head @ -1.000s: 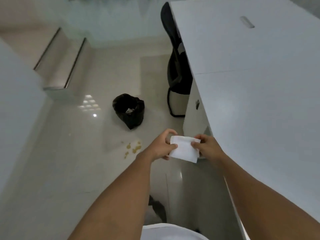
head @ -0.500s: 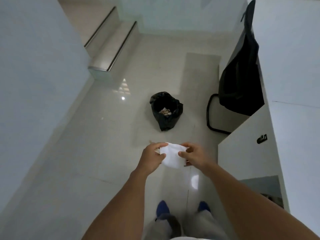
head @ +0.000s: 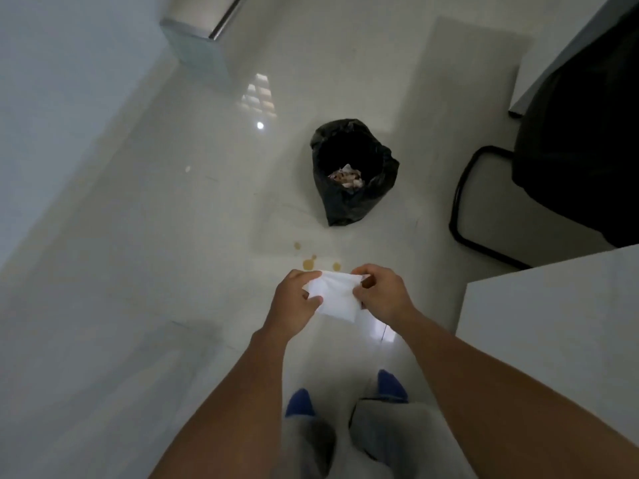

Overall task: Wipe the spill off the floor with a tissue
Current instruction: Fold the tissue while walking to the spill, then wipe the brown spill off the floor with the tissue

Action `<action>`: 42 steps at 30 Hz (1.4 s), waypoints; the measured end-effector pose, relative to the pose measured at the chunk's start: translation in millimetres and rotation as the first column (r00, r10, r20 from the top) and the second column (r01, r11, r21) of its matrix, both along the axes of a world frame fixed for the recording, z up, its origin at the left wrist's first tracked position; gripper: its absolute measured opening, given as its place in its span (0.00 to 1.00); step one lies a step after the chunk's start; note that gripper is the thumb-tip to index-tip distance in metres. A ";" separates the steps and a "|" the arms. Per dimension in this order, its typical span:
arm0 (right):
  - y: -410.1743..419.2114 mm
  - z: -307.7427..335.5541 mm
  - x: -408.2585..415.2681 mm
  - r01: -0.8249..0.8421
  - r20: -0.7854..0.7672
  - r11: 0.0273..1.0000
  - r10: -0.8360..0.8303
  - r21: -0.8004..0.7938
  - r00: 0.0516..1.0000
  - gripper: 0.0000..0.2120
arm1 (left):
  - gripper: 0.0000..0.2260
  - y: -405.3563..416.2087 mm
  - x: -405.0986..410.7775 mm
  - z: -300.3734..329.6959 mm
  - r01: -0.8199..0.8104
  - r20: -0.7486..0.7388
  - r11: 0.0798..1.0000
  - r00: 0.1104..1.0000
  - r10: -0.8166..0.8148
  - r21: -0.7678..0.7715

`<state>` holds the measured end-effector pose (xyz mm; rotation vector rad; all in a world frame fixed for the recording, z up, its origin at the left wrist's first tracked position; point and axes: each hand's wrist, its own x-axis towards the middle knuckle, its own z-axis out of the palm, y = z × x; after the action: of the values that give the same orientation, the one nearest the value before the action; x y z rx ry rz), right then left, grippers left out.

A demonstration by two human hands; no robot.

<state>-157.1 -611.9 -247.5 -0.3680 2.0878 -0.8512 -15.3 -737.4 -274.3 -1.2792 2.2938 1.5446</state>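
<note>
Tissue, a soft white sheet folded into a rough rectangle with a slightly crumpled top edge, hangs in the air between both hands just below the middle of the view. The left hand pinches its left edge between thumb and fingers, and the right hand pinches the right edge the same way, the remaining fingers curled in. Just beyond the tissue, at 12 o'clock from it, the spill shows as a few small round amber-brown drops on the glossy pale tiled floor, which mirrors a bright window patch. Farther at 12 o'clock stands a bin lined with a crinkled shiny black plastic bag, with crumpled pale paper scraps inside. At 3 o'clock from the bin, a black chair with a curved tubular metal base sits tucked under a smooth white surface. At 11 o'clock, a step has a metal edge strip. At 6 o'clock, grey trouser legs and blue toes point forward. No writing or label can be read anywhere.
</note>
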 end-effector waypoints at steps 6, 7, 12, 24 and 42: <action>-28.4 -195.6 -30.8 -0.016 -0.043 1.000 0.017 0.017 0.999 0.14 | 0.21 -18.8 -36.1 -197.9 0.066 -0.008 0.990 0.998 -0.068 -0.121; -35.3 -232.0 -36.7 -0.024 -0.061 1.000 0.024 0.010 0.998 0.14 | 0.21 -23.5 -43.3 -234.3 0.078 0.000 0.986 0.997 -0.079 -0.149; -69.0 -396.5 -71.9 -0.048 -0.194 0.998 0.053 0.029 0.980 0.15 | 0.22 -47.8 -87.9 -391.2 0.090 0.003 0.980 0.996 -0.091 -0.176; -87.6 -549.9 -104.1 -0.030 -0.397 0.999 0.020 -0.021 0.918 0.18 | 0.24 -71.9 -133.7 -524.8 0.307 0.233 0.840 0.947 -0.221 -0.448; -87.5 -580.2 -59.6 -0.618 -0.466 0.714 0.693 0.330 0.551 0.33 | 0.28 -93.5 64.6 -568.6 -0.127 -0.046 0.757 0.991 0.127 -0.641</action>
<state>-216.6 -699.5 -827.8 -1.3863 2.2197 -0.1265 49.3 -830.9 -842.9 -1.5826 2.9221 0.7587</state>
